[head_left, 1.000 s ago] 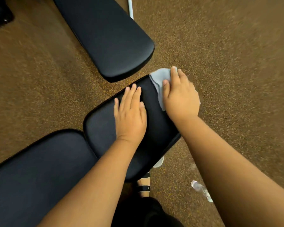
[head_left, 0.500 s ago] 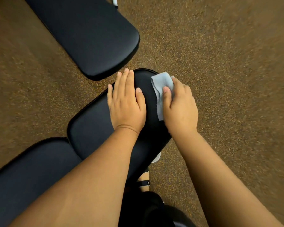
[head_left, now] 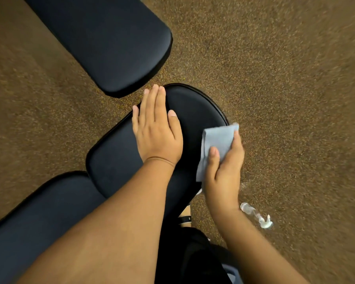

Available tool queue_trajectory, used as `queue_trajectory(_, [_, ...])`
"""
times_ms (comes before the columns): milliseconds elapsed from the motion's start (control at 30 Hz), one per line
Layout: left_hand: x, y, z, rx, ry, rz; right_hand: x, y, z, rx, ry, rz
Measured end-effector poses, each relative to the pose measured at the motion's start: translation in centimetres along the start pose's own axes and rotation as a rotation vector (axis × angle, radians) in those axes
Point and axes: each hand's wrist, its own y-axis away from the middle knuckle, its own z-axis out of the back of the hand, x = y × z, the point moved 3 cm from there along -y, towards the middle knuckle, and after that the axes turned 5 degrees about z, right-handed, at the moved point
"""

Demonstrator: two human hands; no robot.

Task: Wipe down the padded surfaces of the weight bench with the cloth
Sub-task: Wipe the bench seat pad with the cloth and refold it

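The black seat pad [head_left: 195, 111] of the weight bench lies below me, with the longer back pad [head_left: 41, 218] joining it at the lower left. My left hand [head_left: 156, 130] rests flat on the seat pad, fingers together and pointing toward its far end. My right hand [head_left: 223, 167] grips a folded light blue cloth [head_left: 215, 144] at the pad's right edge, thumb on top of the cloth. The cloth's lower part hangs over the pad's side.
A second black bench pad [head_left: 111, 42] lies at the upper left, close to the seat pad's far end. A clear spray bottle [head_left: 256, 216] lies on the brown speckled floor [head_left: 285, 99] at the right. My sandalled foot [head_left: 184, 217] shows under the seat.
My right hand has drawn the cloth back along the right edge of the seat pad toward me. My left hand has slid a little toward the pad's far end.
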Motion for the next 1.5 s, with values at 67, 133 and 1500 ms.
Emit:
queue_trajectory(67, [0.1, 0.0, 0.0, -0.001, -0.005, -0.001, -0.3, 1.4, -0.9, 0.008, -0.046, -0.051])
queue_trajectory(133, [0.1, 0.0, 0.0, -0.006, -0.007, 0.001, 0.2, -0.2, -1.0, -0.047, -0.009, -0.034])
queue_trajectory(1500, [0.0, 0.1, 0.0, -0.017, -0.011, -0.015, 0.6, -2.9, -1.5, -0.295, -0.055, -0.093])
